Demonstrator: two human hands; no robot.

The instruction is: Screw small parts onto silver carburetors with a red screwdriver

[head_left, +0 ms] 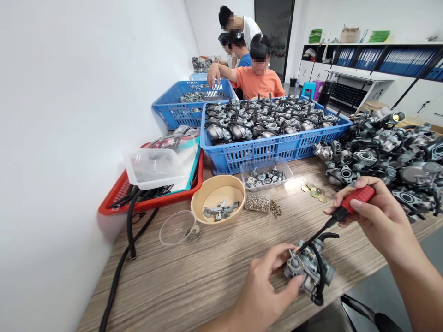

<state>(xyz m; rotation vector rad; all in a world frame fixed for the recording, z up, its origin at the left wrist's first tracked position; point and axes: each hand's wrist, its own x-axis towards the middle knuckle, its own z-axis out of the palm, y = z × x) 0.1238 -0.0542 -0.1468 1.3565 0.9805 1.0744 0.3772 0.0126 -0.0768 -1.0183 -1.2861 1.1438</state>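
Note:
A grey metal carburetor [308,267] with a black hose rests near the table's front edge. My left hand [268,281] grips its left side between thumb and fingers. In my right hand [379,214] is a screwdriver [356,200] with a red and black handle, slanting down to the left. Its dark shaft reaches the top of the carburetor, where the tip appears to touch; the exact contact point is too small to make out. Beyond the hands lie several loose brass-coloured discs [314,191] and a heap of small screws [258,203].
A large pile of carburetors [384,157] covers the right side. Behind stands a blue crate [263,150] full of carburetors. A clear tray [266,175] of metal parts, a cream bowl [199,203] and a red basket [162,200] are leftward. A person in orange [259,83] sits opposite.

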